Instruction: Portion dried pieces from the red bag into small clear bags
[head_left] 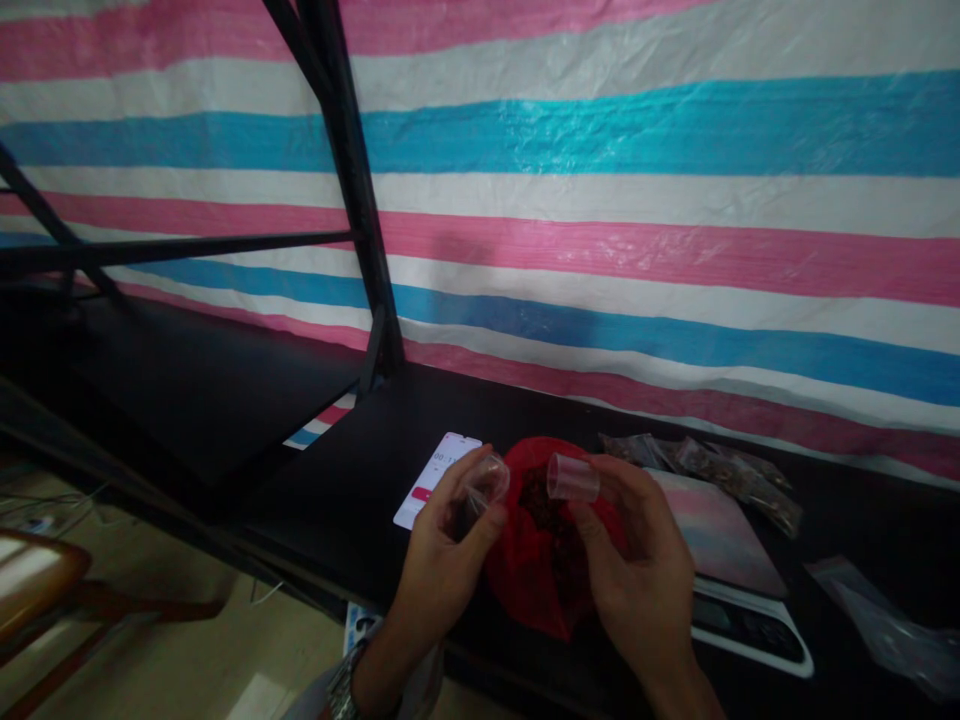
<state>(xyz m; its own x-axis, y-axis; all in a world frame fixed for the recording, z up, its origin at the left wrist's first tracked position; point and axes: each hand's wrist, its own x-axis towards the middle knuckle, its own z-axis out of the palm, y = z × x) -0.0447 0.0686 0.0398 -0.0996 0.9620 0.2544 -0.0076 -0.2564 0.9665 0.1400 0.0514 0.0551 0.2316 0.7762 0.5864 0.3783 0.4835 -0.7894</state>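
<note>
Left hand (442,560) pinching small clear bag (480,490) open; right hand (637,570) gripping clear plastic cup (572,478) by fingertips, tilted toward bag. Both above red bag (540,580), beside scale (742,590), phone (435,475).

Couldn't read the phone (437,478) screen, way too small and dim, and the left hand (442,560) covered its corner. The red bag (540,590) sat partly behind both hands. Scale (742,610) display was unreadable, and the dark stuff in the packets (720,475) was too murky to identify.
</note>
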